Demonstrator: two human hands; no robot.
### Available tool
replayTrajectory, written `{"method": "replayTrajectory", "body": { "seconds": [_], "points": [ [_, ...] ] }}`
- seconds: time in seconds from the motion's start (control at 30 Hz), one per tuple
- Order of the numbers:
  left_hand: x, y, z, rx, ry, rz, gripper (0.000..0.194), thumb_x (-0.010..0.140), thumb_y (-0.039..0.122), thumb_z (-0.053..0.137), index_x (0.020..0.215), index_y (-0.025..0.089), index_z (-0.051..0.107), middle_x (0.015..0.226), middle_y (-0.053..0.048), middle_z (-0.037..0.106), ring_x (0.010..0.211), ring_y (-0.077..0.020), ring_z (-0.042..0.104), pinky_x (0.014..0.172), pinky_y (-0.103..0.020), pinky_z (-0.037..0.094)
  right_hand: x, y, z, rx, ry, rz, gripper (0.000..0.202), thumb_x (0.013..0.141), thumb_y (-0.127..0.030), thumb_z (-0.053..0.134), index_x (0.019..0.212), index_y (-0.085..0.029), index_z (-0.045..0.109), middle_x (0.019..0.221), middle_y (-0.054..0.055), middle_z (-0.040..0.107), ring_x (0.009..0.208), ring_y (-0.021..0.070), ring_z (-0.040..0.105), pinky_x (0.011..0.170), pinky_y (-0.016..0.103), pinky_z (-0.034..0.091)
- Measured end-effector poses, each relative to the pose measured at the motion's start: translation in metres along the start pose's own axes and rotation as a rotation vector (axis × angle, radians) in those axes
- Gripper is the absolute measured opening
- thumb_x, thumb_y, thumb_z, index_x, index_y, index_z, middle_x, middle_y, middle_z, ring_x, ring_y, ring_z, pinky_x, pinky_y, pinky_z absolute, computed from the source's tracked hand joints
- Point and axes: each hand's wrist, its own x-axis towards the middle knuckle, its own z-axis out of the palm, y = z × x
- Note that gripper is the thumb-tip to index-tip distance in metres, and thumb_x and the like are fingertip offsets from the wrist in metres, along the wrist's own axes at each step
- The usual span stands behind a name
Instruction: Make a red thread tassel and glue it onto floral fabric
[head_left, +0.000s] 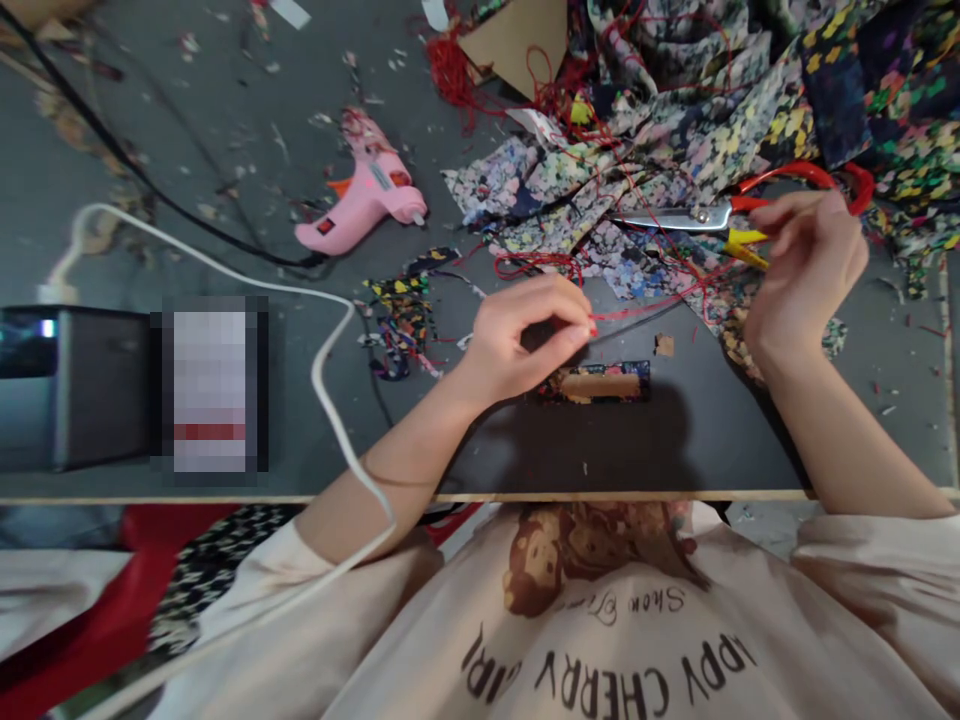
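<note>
From where I stand, the dark grey table with the pale wooden edge (720,460) takes up most of the view. Across its far right spreads a rumpled heap of floral cloth (697,110), pushed back, I'd guess, to leave working room near the person. At the left sits a black and grey box-shaped device (105,385).

The steel scissors with red and yellow handles (702,217) lie over the cloth's near edge, blades pointing left and handles right, likely so the right hand can find them easily. The pink plastic glue gun (367,200) rests further left, probably set aside to keep its nozzle away from the fingers.

The right hand (810,265) is bent at the wrist with curled fingers, overlapping the scissor handles; I cannot tell whether it grips them, the thread or nothing. The left hand (502,335) makes a narrow pinch, thumb against fingers.

Just below that hand lies a small dark floral strip with a bare tan middle (600,385), and near it a tiny brown scrap (664,344).

Thinnest of all is the fine red thread (637,309), caught in the left pinch, seemingly for precise control, and running rightward toward the cloth.
</note>
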Motion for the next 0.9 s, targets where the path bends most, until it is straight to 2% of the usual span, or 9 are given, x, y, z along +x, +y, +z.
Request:
{"method": "replayTrajectory", "body": {
  "seconds": [0.1,0.2,0.27,0.33,0.5,0.67,0.8,0.87,0.9],
  "points": [
    [0.002,0.004,0.002,-0.011,-0.097,0.049,0.014,0.088,0.018,0.061,0.074,0.018,0.061,0.071,-0.001,0.066,0.069,-0.0101,0.064,0.064,-0.022,0.05,-0.006,-0.008,-0.001,-0.197,-0.123,-0.246,0.02,0.09,-0.044,0.05,0.08,-0.03,0.061,0.104,0.007,0.065,0.105,0.0254,0.059,0.098,0.044,0.046],
    [0.002,0.004,0.002,-0.005,-0.086,-0.007,0.015,0.088,0.021,0.06,0.074,0.019,0.062,0.071,-0.001,0.066,0.069,-0.011,0.064,0.066,-0.023,0.051,-0.021,-0.017,0.004,-0.285,-0.634,-0.417,0.034,0.087,-0.045,0.056,0.118,-0.032,0.058,0.12,0.006,0.066,0.115,0.0273,0.059,0.102,0.048,0.046],
    [0.002,0.004,0.0,-0.009,-0.065,-0.072,0.017,0.088,0.025,0.061,0.073,0.02,0.063,0.073,-0.002,0.068,0.07,-0.013,0.065,0.068,-0.026,0.052,-0.031,-0.018,0.011,-0.322,-0.894,-0.442,0.037,0.085,-0.045,0.061,0.117,-0.027,0.06,0.117,0.008,0.069,0.118,0.0299,0.06,0.104,0.051,0.044],
    [0.002,0.004,-0.001,-0.014,-0.059,-0.139,0.02,0.087,0.031,0.062,0.071,0.021,0.065,0.074,-0.003,0.069,0.071,-0.0148,0.066,0.07,-0.028,0.053,-0.039,-0.017,0.016,-0.333,-0.971,-0.425,0.022,0.087,-0.04,0.061,0.103,-0.025,0.065,0.111,0.008,0.072,0.117,0.029,0.061,0.105,0.051,0.042],
    [0.002,0.006,-0.001,-0.012,-0.059,-0.257,0.028,0.084,0.042,0.065,0.066,0.02,0.066,0.074,-0.003,0.07,0.071,-0.0155,0.065,0.072,-0.03,0.054,-0.036,-0.018,0.015,-0.193,-0.928,-0.187,0.017,0.091,-0.029,0.053,0.079,-0.023,0.063,0.084,0.004,0.071,0.086,0.0205,0.066,0.088,0.04,0.049],
    [-0.004,0.004,-0.002,-0.042,0.042,-0.321,0.027,0.088,0.042,0.061,0.072,0.02,0.065,0.097,-0.006,0.073,0.08,-0.0171,0.067,0.077,-0.034,0.056,-0.024,-0.019,0.009,-0.022,-0.605,0.168,0.018,0.086,-0.029,0.056,0.069,-0.023,0.059,0.076,0.002,0.066,0.073,0.0171,0.06,0.07,0.032,0.048],
    [-0.007,-0.001,-0.001,-0.11,0.182,-0.326,0.026,0.087,0.045,0.064,0.074,0.022,0.066,0.097,-0.004,0.071,0.068,-0.0139,0.064,0.062,-0.031,0.055,-0.021,-0.02,0.004,-0.007,-0.242,0.081,0.022,0.077,-0.02,0.051,0.056,-0.025,0.049,0.066,0.002,0.059,0.068,0.0183,0.055,0.068,0.035,0.046],
    [-0.006,-0.001,0.001,-0.155,0.276,-0.292,0.023,0.086,0.043,0.066,0.075,0.023,0.066,0.09,-0.002,0.07,0.062,-0.0116,0.061,0.054,-0.028,0.052,-0.018,-0.027,-0.005,-0.052,-0.176,-0.089,0.024,0.077,-0.022,0.051,0.054,-0.027,0.045,0.062,0.003,0.055,0.065,0.0207,0.054,0.068,0.039,0.046],
    [-0.004,-0.001,0.001,-0.178,0.336,-0.272,0.021,0.086,0.042,0.067,0.075,0.023,0.066,0.087,-0.001,0.069,0.061,-0.0108,0.06,0.052,-0.026,0.051,-0.017,-0.033,-0.011,-0.098,-0.221,-0.196,0.026,0.08,-0.026,0.052,0.055,-0.027,0.044,0.061,0.003,0.055,0.065,0.0222,0.055,0.07,0.042,0.047]
  ]
}}
